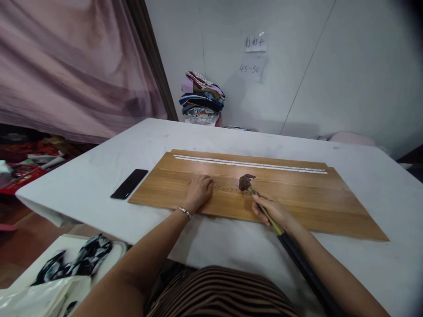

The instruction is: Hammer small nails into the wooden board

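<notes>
A wooden board [297, 193] lies on a table, with a row of several small nails [227, 188] along its middle. My right hand [271, 210] is wrapped round the handle of a claw hammer [245, 182]. The rusty head is over the right end of the nail row; whether it touches a nail I cannot tell. My left hand [199, 192] rests on the board just left of the nails, its fingers curled down. What they hold, if anything, is hidden.
Two white measuring strips [251, 164] run along the board's far side. A black phone [129, 184] lies left of the board on the white table [132, 143]. Folded clothes [202, 99] are stacked against the wall. A white seat [62, 251] with patterned cloth stands at lower left.
</notes>
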{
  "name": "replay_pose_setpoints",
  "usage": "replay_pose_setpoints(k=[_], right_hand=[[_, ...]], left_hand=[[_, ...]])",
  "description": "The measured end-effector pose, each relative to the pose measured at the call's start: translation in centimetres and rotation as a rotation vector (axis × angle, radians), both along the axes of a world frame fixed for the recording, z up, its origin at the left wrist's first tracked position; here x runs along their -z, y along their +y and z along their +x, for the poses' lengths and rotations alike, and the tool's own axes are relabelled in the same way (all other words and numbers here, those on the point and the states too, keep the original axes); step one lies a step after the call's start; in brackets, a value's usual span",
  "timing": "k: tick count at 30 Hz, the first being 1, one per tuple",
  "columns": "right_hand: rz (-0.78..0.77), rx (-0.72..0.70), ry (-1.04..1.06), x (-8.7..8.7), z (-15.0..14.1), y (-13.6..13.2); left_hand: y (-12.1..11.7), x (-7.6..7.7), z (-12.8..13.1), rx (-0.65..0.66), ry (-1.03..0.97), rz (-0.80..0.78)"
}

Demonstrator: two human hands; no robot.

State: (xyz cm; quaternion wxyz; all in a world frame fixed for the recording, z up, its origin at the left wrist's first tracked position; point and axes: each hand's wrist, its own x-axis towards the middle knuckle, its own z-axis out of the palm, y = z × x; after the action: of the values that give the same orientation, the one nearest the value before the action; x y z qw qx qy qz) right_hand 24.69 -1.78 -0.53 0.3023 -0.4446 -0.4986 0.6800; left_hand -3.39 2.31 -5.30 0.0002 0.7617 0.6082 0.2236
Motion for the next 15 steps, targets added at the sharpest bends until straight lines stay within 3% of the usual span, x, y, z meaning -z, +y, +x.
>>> replay_pose_setpoints(k=[15], right_hand=[[0.003,0.027,0.012,-0.13,-0.1,-0.07]], left_hand=[[-0.03,0.0,0.02,-0.005,-0.013,0.006]])
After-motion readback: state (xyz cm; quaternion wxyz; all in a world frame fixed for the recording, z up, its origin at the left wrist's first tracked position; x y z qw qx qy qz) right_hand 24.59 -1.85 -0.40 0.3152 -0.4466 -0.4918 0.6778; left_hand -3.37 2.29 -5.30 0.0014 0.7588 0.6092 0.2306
